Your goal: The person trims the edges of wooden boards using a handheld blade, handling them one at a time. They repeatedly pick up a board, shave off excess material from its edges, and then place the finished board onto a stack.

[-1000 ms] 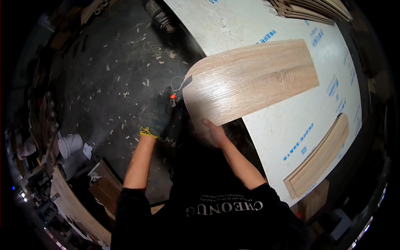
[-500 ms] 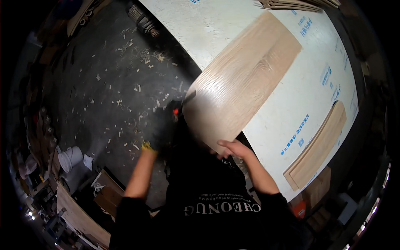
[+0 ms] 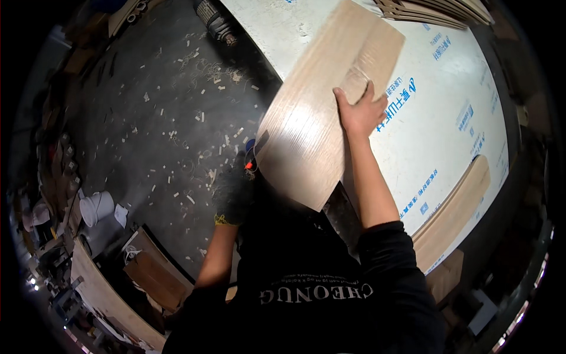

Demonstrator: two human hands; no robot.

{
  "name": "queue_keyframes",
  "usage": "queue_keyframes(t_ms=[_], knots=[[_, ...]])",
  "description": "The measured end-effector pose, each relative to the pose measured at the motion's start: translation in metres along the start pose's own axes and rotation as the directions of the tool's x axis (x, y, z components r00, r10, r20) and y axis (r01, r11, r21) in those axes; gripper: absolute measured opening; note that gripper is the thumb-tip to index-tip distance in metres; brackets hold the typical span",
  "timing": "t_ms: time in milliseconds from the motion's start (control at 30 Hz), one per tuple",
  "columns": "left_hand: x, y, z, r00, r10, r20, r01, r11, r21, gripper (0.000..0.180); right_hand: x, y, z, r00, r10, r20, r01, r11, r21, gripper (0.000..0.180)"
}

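A light oak-veneer panel (image 3: 321, 121) with a rounded end lies on the white workbench (image 3: 448, 94) and juts over its near edge. My right hand (image 3: 361, 111), bare, presses flat on the panel's far part. My left hand (image 3: 234, 190) wears a dark glove and grips a small dark tool with a red spot (image 3: 253, 159) held against the panel's left edge. Its fingers are wrapped round the tool's body.
Wood chips litter the dark floor (image 3: 159, 118). A power tool (image 3: 215, 20) lies at the bench's far corner. A long curved wooden moulding (image 3: 457, 212) rests on the bench's right side, stacked boards (image 3: 436, 9) at the back, a white bucket (image 3: 95, 207) and board offcuts (image 3: 156, 271) at left.
The panel has swung round to point further away from me. My right hand moved from the panel's near edge up onto its far part. The gloved left hand stayed at the panel's left edge.
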State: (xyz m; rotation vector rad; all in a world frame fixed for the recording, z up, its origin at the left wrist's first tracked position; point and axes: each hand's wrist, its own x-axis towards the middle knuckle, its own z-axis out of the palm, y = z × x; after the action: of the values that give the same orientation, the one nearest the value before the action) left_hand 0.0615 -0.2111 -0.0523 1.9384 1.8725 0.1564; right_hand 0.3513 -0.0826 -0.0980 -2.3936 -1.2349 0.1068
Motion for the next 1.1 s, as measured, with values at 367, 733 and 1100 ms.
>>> queue_keyframes(t_ms=[367, 733, 1100], knots=[[-0.010, -0.017, 0.001, 0.999, -0.040, -0.002, 0.040, 0.997, 0.062, 0.049, 0.008, -0.031, 0.009, 0.975, -0.195, 0.106, 0.200, 0.979, -0.043, 0.103], [0.054, -0.016, -0.030, 0.986, 0.165, -0.016, -0.159, 0.971, 0.176, 0.050, 0.009, -0.032, 0.006, 0.975, -0.184, 0.127, 0.196, 0.976, -0.091, 0.107], [0.175, -0.005, -0.036, 0.932, 0.359, -0.050, -0.340, 0.913, 0.226, 0.042, 0.010, -0.035, 0.001, 0.975, -0.191, 0.118, 0.200, 0.978, -0.065, 0.106]])
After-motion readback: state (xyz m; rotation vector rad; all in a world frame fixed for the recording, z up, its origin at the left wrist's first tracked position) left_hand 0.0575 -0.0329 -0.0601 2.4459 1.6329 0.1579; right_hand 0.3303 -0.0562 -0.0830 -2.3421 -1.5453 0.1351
